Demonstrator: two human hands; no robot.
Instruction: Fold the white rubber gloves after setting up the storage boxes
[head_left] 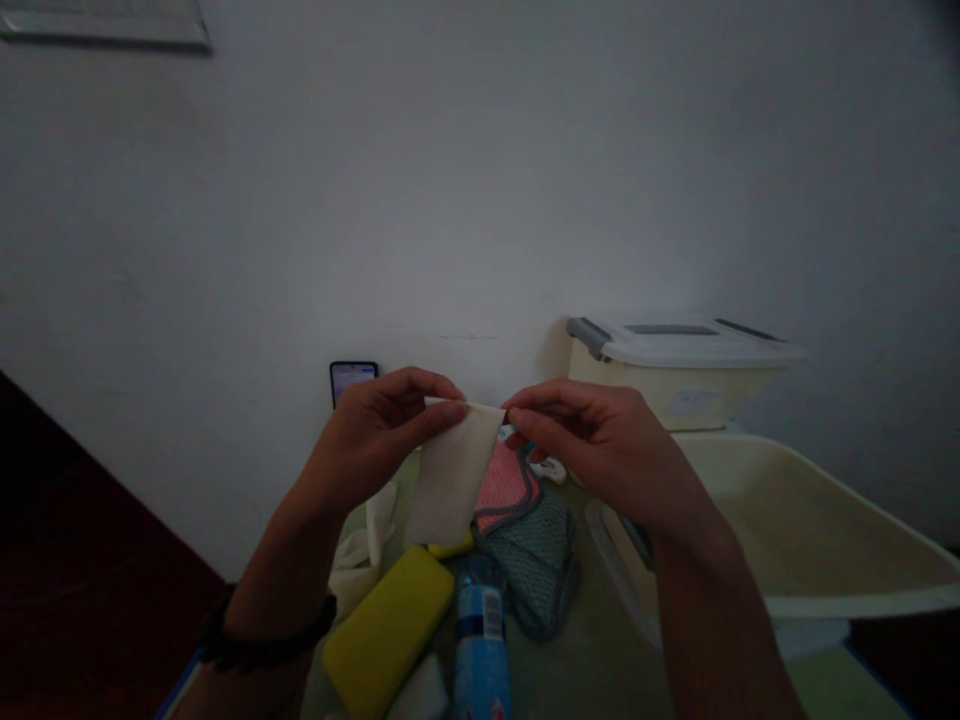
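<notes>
a pale cloth [454, 480], held in the air between two bare hands above the middle of the tabletop [600, 670]. its long axis runs from top to bottom, tilted a little, so that the lower end lies farther toward the tabletop's left edge than the upper; the short upper edge is nearly level, and the free end points down at the yellow sponge [390, 630]. the left hand [375, 430] has its thumb and fingers closed in a pinch over the middle of the upper edge; the right hand [600, 430] pinches the upper corner nearer the tabletop's right edge between thumb and fingertip, the other fingers loosely curled. a dark bracelet [262, 640] circles the left wrist. below the hands, a blue bottle [481, 640] lies beside the sponge, its labelled end toward the near edge. a pink cloth [510, 485] overlaps a grey-green cloth [529, 565] beyond the bottle, and crumpled white fabric [358, 565] lies toward the left edge. at the far edge, a phone [352, 375] stands upright near the wall [450, 200]. toward the right edge, an open tub [847, 606] sits in front of a lidded box [660, 390].
</notes>
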